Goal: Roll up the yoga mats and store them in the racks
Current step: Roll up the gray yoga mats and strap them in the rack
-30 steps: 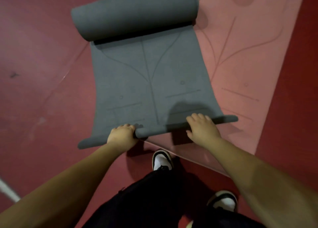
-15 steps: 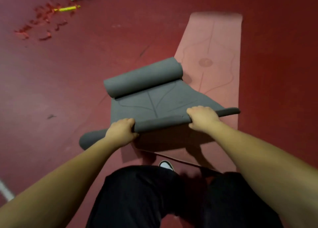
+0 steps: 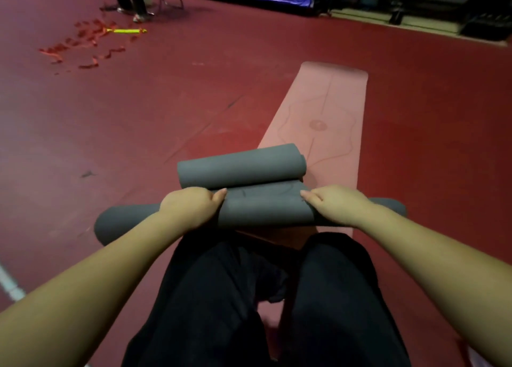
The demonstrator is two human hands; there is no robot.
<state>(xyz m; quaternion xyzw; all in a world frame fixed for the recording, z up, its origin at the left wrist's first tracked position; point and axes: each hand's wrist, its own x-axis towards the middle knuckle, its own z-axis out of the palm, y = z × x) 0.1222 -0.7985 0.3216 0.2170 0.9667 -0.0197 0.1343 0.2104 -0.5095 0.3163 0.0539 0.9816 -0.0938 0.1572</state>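
Grey yoga mat [image 3: 266, 208]: rolled from both ends, with a fat roll at the far end and a thinner roll at the near end, a short flat stretch between them. It lies partly across the near end of the pink mat.
Left hand [image 3: 191, 208]: on top of the near roll, left of its middle; its grip is closed over the roll, fingers curled round it, thumb pointing inward.
Right hand [image 3: 336, 204]: on the same roll, right of its middle; its grip is likewise curled over the roll.
Pink yoga mat [image 3: 327, 109]: unrolled flat on the floor, running away from the person.
Floor [image 3: 138, 123]: dark red.
Person: black trousers [image 3: 263, 305], bare forearms reaching forward.
Background: red scraps [image 3: 80, 48] and a yellow stick [image 3: 126, 30] lie on the floor far left.
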